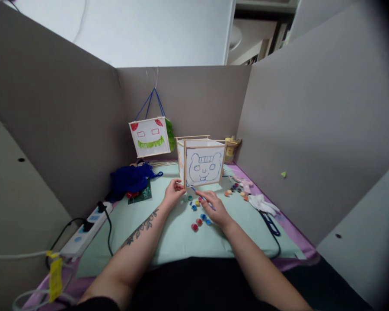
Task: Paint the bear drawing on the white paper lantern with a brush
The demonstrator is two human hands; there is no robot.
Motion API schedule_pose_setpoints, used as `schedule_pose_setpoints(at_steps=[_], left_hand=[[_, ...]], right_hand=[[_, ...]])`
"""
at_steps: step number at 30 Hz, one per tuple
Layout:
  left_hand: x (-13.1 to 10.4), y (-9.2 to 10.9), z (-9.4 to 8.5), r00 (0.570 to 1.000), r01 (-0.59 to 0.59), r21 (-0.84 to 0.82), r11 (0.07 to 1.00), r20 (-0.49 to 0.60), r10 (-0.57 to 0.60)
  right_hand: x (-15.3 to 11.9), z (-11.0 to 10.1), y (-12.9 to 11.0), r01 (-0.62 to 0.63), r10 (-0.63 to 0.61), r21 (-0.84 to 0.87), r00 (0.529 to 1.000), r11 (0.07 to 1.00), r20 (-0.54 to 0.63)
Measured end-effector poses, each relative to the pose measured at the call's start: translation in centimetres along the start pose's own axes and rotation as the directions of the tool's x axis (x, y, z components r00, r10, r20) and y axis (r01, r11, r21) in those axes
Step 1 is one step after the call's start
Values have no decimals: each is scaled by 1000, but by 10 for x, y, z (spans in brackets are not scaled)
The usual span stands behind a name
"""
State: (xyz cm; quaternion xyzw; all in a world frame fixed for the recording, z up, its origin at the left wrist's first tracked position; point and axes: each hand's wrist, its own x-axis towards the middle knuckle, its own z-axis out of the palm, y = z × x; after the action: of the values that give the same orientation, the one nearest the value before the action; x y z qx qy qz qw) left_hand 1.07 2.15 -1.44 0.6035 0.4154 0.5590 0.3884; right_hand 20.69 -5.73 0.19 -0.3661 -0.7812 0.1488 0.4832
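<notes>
While the left hand (174,193) rests fingers curled at the near-left lower corner of the wood-framed paper lantern (205,167), grip or mere touch unclear, the right hand (214,208) is clamped on a slim blue brush (201,196), tip close to the panel's lower edge. Lantern upright, mid-table (181,242), small paint pots (195,226) on its near side; best practice, I judge: brace the frame, keep brush pressure light, and hold the right wrist clear of the pots.
</notes>
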Motion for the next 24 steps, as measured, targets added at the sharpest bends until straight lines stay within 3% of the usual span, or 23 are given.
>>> schedule_pose_setpoints(at_steps=[7, 24], left_hand=[[-1, 3, 1, 1000, 6, 1, 1000, 8, -6], [-1, 2, 2, 1000, 7, -4, 1000, 9, -7]], right_hand=[[0, 5, 7, -40, 40, -8, 997, 999, 60], [1, 5, 7, -23, 23, -21, 1000, 1000, 7]])
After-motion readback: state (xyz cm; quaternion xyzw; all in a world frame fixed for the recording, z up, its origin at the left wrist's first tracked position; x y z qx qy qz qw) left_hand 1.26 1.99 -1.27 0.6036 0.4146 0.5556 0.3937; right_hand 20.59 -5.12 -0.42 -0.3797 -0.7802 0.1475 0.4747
